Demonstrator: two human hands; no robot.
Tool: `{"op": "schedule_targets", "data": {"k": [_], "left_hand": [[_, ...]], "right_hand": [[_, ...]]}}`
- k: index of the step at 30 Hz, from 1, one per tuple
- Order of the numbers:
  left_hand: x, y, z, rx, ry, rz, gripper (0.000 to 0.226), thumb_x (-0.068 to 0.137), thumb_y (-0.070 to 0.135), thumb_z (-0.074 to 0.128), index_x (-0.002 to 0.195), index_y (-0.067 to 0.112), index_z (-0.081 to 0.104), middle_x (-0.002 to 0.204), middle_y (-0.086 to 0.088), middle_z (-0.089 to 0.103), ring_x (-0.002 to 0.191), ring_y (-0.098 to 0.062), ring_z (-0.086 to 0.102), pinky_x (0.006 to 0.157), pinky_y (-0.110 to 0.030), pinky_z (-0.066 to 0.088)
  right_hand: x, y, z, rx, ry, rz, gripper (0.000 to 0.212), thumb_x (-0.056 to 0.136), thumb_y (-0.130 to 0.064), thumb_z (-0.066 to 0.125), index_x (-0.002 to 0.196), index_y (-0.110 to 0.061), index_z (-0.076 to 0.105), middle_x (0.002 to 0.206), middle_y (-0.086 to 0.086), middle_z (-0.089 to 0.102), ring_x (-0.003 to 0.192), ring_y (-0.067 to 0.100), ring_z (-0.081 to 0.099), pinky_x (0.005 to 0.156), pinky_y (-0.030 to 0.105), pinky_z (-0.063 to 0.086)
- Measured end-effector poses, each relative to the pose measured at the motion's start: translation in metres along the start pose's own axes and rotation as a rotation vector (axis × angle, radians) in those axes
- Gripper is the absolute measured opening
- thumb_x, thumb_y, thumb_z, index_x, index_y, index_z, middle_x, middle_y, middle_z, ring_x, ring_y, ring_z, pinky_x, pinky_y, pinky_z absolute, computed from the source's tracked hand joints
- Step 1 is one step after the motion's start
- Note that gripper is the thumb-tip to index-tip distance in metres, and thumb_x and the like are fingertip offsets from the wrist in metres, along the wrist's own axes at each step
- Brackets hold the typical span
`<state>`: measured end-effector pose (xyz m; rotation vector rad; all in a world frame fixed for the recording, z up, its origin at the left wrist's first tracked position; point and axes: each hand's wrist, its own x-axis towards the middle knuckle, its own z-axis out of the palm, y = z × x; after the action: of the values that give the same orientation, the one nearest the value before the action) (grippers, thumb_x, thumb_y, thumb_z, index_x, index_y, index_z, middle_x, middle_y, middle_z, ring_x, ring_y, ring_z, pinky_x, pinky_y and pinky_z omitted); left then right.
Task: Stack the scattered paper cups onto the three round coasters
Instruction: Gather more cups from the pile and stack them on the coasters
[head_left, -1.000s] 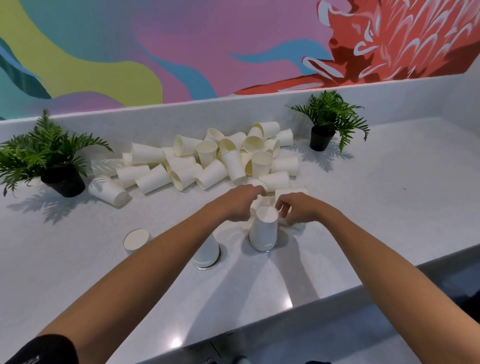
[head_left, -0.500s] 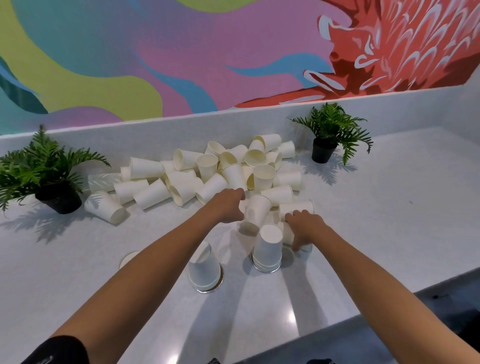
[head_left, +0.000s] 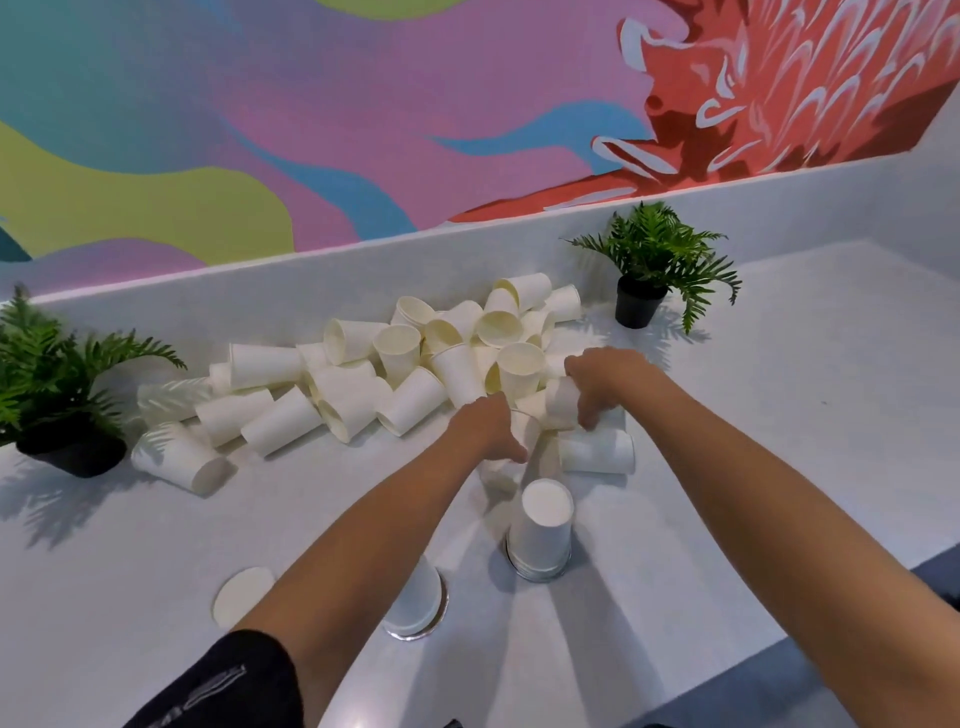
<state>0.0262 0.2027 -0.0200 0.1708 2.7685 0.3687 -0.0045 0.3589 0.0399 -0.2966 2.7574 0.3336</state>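
A pile of several white paper cups (head_left: 363, 374) lies scattered at the back of the white counter. An upside-down cup stack (head_left: 543, 530) stands on a coaster in front of my hands. A second upside-down cup (head_left: 418, 603) stands on another coaster, partly hidden by my left forearm. The third coaster (head_left: 241, 597) lies bare at the left. My left hand (head_left: 491, 428) grips a cup (head_left: 524, 434) at the pile's near edge. My right hand (head_left: 605, 379) holds another cup (head_left: 561, 402), lifted a little off the pile.
Two small potted ferns stand on the counter, one at far left (head_left: 52, 395) and one at back right (head_left: 652, 270). A low white ledge and painted wall run behind the pile. The counter's front edge drops off at lower right.
Both hands have moved from beside the right stack further back into the pile. My right hand has picked up a cup; my left hand has closed round another one.
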Motion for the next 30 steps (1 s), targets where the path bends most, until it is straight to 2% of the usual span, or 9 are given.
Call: {"op": "schedule_targets", "data": {"k": [4, 8, 14, 19, 24, 27, 30], "left_hand": [[0.014, -0.003, 0.007, -0.024, -0.04, -0.034, 0.102, 0.072, 0.043, 0.079, 0.146, 0.006, 0.02, 0.133, -0.012, 0.051, 0.119, -0.028, 0.054, 0.084, -0.031, 0.046], [0.022, -0.017, 0.014, -0.023, -0.094, -0.064, 0.098, 0.069, 0.035, 0.083, 0.143, 0.01, 0.024, 0.134, -0.011, 0.05, 0.118, -0.026, 0.054, 0.093, -0.031, 0.046], [0.022, -0.046, -0.001, -0.122, -0.091, -0.046, 0.084, 0.072, 0.022, 0.081, 0.14, 0.012, 0.032, 0.131, -0.013, 0.052, 0.116, -0.027, 0.053, 0.086, -0.031, 0.048], [0.013, -0.054, -0.018, -0.162, -0.017, 0.026, 0.078, 0.066, 0.018, 0.084, 0.131, 0.014, 0.042, 0.126, -0.01, 0.056, 0.111, -0.027, 0.054, 0.088, -0.037, 0.05], [0.005, -0.048, -0.025, -0.199, 0.043, 0.076, 0.075, 0.063, 0.021, 0.086, 0.126, 0.015, 0.045, 0.121, -0.008, 0.059, 0.105, -0.026, 0.057, 0.081, -0.035, 0.053], [-0.001, -0.046, -0.028, -0.215, 0.051, 0.087, 0.077, 0.063, 0.025, 0.087, 0.127, 0.015, 0.045, 0.119, -0.006, 0.06, 0.102, -0.024, 0.057, 0.079, -0.033, 0.052], [-0.007, -0.04, -0.032, -0.282, 0.054, 0.088, 0.072, 0.063, 0.024, 0.087, 0.122, 0.014, 0.046, 0.11, -0.002, 0.059, 0.094, -0.02, 0.054, 0.071, -0.027, 0.047]], "right_hand": [[0.014, 0.002, 0.0, 0.036, 0.088, 0.011, 0.073, 0.071, -0.038, 0.078, 0.132, -0.016, 0.043, 0.122, 0.008, 0.052, 0.111, 0.026, 0.053, 0.075, 0.033, 0.039], [0.025, 0.004, 0.007, 0.091, 0.125, 0.006, 0.075, 0.073, -0.036, 0.077, 0.135, -0.017, 0.039, 0.125, 0.009, 0.048, 0.114, 0.027, 0.048, 0.075, 0.033, 0.04], [0.032, 0.001, 0.015, 0.187, 0.112, -0.092, 0.073, 0.071, -0.03, 0.08, 0.132, -0.018, 0.042, 0.126, 0.008, 0.047, 0.112, 0.024, 0.045, 0.082, 0.03, 0.043], [0.03, -0.019, 0.012, 0.276, 0.138, -0.212, 0.07, 0.069, -0.027, 0.081, 0.129, -0.018, 0.045, 0.124, 0.008, 0.049, 0.11, 0.024, 0.044, 0.083, 0.031, 0.042], [0.021, -0.039, 0.003, 0.339, 0.14, -0.301, 0.08, 0.07, -0.014, 0.078, 0.138, -0.021, 0.036, 0.128, 0.007, 0.045, 0.118, 0.026, 0.037, 0.092, 0.036, 0.042], [0.014, -0.044, -0.005, 0.511, 0.106, -0.367, 0.078, 0.073, -0.01, 0.068, 0.141, -0.02, 0.031, 0.131, 0.008, 0.044, 0.12, 0.024, 0.037, 0.094, 0.037, 0.042], [0.002, -0.051, -0.014, 0.856, 0.07, -0.395, 0.082, 0.061, -0.019, 0.056, 0.141, -0.02, 0.033, 0.133, 0.006, 0.045, 0.122, 0.02, 0.042, 0.098, 0.034, 0.043]]}}
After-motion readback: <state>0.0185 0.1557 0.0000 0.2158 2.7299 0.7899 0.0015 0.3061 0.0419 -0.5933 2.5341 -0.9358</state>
